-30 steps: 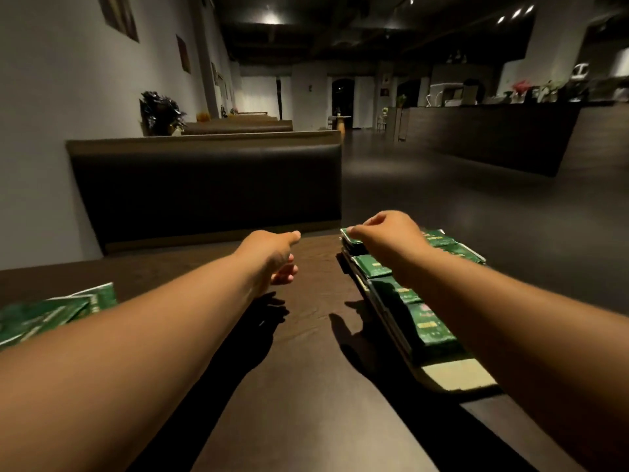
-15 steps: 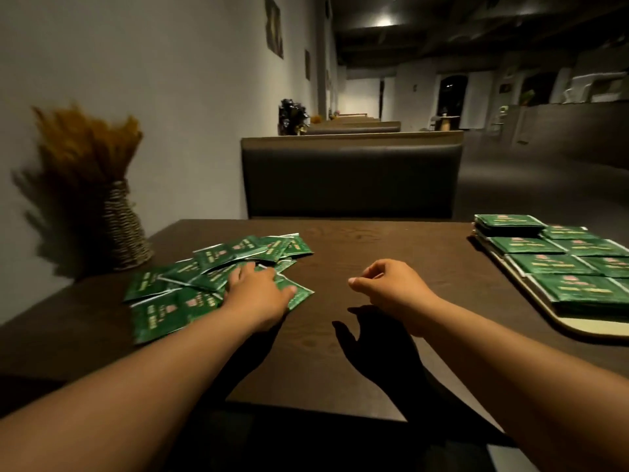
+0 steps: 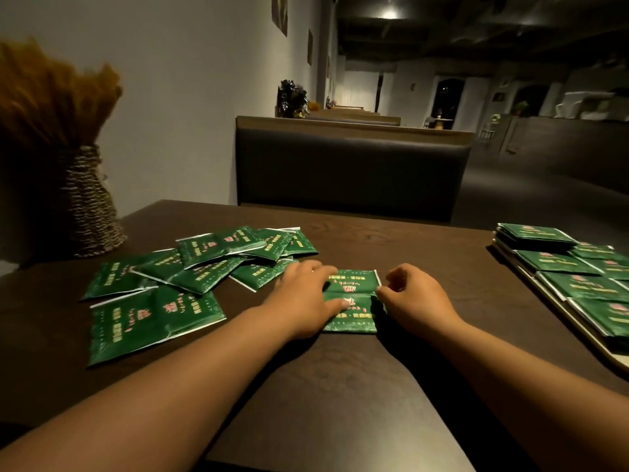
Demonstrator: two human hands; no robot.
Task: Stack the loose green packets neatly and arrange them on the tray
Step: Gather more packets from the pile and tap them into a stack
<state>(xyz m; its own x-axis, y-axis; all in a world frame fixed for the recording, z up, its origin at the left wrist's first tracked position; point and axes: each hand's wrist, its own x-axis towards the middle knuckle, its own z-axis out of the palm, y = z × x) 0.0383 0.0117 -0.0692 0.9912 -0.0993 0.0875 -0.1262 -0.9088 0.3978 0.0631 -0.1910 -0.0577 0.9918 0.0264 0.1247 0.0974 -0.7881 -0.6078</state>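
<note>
L hand (image 3: 301,301) presses packets (image 3: 357,321); R hand (image 3: 417,301) prob pinches.

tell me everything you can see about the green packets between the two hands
The green packets are two flat, glossy foil-like sachets with gold and pink print and pale sealed edges. They lie flat on the dark wooden table, one just behind the other, apart from the loose pile. The left hand presses straight fingers on their left side; the right hand touches their right edge with curled fingers.
</note>
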